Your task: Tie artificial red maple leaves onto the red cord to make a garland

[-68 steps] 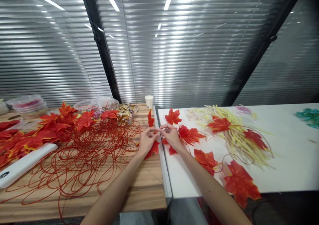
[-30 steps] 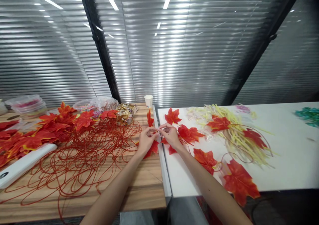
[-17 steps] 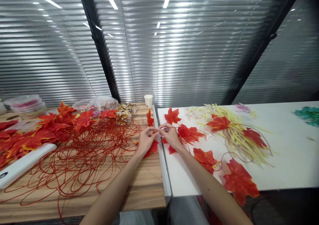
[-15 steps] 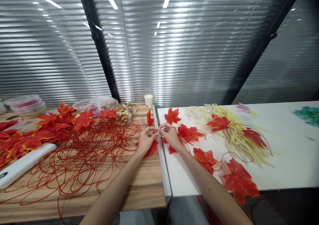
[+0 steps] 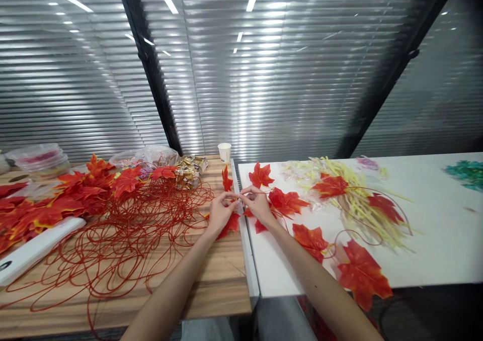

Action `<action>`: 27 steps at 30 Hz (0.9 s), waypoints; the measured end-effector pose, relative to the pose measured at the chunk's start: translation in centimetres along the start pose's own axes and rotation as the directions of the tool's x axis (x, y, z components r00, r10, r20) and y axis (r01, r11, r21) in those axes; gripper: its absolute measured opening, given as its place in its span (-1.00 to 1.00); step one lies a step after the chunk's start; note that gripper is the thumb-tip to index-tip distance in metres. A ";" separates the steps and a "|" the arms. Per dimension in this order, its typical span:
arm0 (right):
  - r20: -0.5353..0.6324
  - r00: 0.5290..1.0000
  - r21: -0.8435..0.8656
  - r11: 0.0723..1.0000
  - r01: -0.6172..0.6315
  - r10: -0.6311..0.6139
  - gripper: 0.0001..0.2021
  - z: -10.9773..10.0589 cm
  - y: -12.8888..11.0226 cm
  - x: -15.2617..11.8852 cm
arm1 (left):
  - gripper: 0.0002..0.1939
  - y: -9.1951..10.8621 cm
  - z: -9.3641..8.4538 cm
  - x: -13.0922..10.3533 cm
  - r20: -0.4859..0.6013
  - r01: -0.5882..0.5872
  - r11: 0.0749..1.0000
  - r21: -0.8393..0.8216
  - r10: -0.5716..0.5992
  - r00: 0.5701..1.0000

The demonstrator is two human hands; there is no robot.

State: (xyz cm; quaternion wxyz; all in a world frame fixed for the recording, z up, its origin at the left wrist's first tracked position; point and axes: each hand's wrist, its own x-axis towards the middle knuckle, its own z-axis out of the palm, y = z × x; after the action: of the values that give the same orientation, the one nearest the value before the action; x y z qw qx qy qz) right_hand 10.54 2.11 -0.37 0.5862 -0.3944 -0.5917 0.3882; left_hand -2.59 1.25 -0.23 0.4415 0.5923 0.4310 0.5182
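Over the seam between the two tabletops, my left hand point(image 5: 222, 211) and my right hand point(image 5: 258, 206) meet fingertip to fingertip, both closed in a pinch. What lies between the fingers is too small to make out. A red artificial maple leaf point(image 5: 231, 225) shows beneath my left hand, and a narrow-looking leaf point(image 5: 227, 179) stands just beyond it. To the right of my right hand are more maple leaves point(image 5: 287, 202), several of them joined by thin red cord point(image 5: 341, 232). One large leaf point(image 5: 364, 275) hangs partly over the white table's front edge.
Tangled red cord point(image 5: 132, 230) covers much of the wooden table point(image 5: 215, 290). Left of it lie a leaf pile point(image 5: 75, 195) and a white bar-shaped object point(image 5: 39, 248). A paper cup point(image 5: 224, 152) stands behind. Pale yellow strips point(image 5: 362, 205) lie on the white table point(image 5: 445, 235).
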 end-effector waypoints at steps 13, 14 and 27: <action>0.005 1.000 -0.005 1.000 -0.004 0.004 -0.81 0.0 0.0 0.0 | -0.76 -0.1 -0.1 0.1 0.005 -0.008 0.999 0.048 0.007 1.000; 0.005 1.000 -0.009 1.000 -0.007 0.007 -0.81 0.0 0.0 0.0 | -0.76 -0.1 -0.1 0.1 0.005 -0.008 0.999 0.050 0.007 1.000; 0.008 1.000 0.002 1.000 -0.019 0.019 -0.79 0.1 -0.3 0.0 | -0.76 -0.7 -0.2 0.2 0.015 -0.024 0.997 0.079 0.023 1.000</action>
State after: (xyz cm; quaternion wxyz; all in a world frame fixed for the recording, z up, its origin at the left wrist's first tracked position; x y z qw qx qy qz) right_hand 10.47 1.98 -0.12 0.5806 -0.3979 -0.5898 0.3958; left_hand -2.82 1.64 -0.89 0.4146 0.6180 0.4411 0.5015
